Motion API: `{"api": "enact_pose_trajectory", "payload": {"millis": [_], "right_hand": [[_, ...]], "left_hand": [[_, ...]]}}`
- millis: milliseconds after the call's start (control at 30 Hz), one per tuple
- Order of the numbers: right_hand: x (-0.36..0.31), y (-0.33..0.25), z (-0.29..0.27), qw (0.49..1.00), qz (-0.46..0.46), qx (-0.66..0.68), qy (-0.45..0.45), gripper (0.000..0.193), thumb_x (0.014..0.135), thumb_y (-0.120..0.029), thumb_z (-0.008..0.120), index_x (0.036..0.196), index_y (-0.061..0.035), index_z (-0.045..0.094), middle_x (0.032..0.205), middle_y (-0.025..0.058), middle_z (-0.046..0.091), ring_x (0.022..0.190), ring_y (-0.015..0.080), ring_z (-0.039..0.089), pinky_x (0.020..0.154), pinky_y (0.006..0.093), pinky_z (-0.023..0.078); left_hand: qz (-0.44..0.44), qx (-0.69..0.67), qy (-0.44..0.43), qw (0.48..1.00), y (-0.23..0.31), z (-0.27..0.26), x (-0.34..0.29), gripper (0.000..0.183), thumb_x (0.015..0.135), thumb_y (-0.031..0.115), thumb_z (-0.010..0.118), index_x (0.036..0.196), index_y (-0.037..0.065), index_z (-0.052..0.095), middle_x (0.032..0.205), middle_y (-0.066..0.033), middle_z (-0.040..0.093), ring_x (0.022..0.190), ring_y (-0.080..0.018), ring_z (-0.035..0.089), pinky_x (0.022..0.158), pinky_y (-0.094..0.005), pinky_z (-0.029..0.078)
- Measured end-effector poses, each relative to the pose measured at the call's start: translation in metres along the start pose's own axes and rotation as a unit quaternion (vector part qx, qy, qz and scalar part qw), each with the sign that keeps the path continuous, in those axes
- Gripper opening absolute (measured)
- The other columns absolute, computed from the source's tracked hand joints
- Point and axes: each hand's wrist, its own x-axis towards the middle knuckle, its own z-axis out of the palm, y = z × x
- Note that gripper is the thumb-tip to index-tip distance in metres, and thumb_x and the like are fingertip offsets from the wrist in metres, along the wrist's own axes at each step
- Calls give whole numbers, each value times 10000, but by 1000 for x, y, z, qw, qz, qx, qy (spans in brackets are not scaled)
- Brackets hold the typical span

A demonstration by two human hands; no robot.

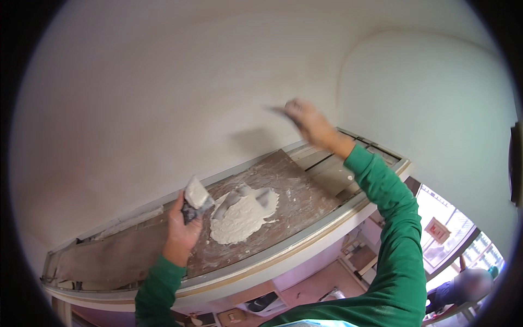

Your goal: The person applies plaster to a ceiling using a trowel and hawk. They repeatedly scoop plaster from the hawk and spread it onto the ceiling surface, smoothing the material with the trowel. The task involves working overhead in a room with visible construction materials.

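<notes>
My left hand (181, 227) grips a putty knife (195, 197) whose blade is coated with white plaster. It hovers just left of a mound of white plaster (241, 215) lying on a brown board (294, 188). My right hand (308, 121) is raised against the pale wall (163, 98), closed on a second flat blade (278, 110) that is blurred by motion. Both arms wear green sleeves.
The board rests on top of a long cabinet or ledge with a cream moulded edge (283, 256). Below to the right are a window (444, 229) and another person (463, 291). A lighter patch of wall (436, 98) lies to the right.
</notes>
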Motion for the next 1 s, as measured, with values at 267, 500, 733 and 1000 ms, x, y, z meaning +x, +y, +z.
{"api": "enact_pose_trajectory", "payload": {"millis": [267,500,733,1000], "right_hand": [[102,27,-163,873,-196,-297,333,87,798,-102,676,884,-98,687,863,39,675,728,252,648,613,317,524],[127,4,-157,887,-169,-341,261,109,816,-77,644,866,16,668,866,156,672,730,318,651,650,371,521],[134,9,-153,894,-165,-316,272,132,844,-102,606,872,17,656,854,159,668,733,323,650,647,387,522],[147,30,-135,884,-163,-364,246,133,846,-100,591,891,14,644,879,159,665,751,332,644,663,391,524]], "left_hand": [[88,-26,114,989,24,-106,37,126,901,172,606,946,54,610,921,-38,682,830,-139,670,687,-238,576],[93,-16,104,990,23,-99,39,132,890,168,624,939,47,606,931,-42,680,830,-144,672,702,-240,578],[100,-18,122,987,26,-107,40,146,876,167,644,942,42,606,937,-39,679,836,-142,669,699,-230,572],[101,-3,107,989,28,-122,45,155,878,167,643,969,47,608,966,-36,673,878,-138,659,720,-227,562]]}}
